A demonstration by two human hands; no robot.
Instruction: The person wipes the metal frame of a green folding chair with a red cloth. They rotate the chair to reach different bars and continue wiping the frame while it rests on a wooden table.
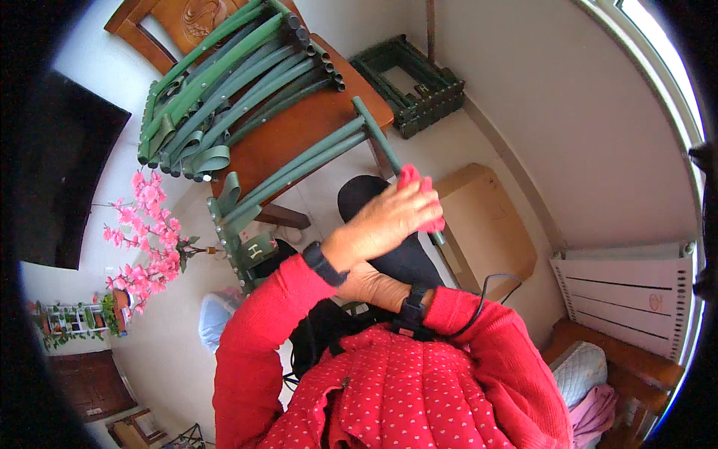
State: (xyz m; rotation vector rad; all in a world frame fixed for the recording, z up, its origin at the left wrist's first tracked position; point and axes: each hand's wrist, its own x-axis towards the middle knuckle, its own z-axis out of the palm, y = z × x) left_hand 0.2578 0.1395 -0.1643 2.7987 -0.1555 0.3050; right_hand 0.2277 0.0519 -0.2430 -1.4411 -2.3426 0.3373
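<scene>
My left hand (392, 209) is closed around a red cloth (414, 177), pressing it around a green metal tube (377, 130) near its lower end. This tube is one end of a folding stool frame (303, 163) with two long parallel bars and a riveted green webbing band (252, 247) at its left side. My right hand (367, 287) crosses beneath my left wrist. Its fingers are hidden, so what it touches cannot be seen. The frame lies over my dark trouser leg (362, 196), in front of a wooden chair.
Several folded green stools (235, 95) are stacked on the wooden chair (269, 151). More green frames (409, 84) lie on the floor by the wall. An open cardboard box (488, 219) sits right of my leg. Pink artificial blossoms (148, 224) and a waste bin (216, 320) stand at left.
</scene>
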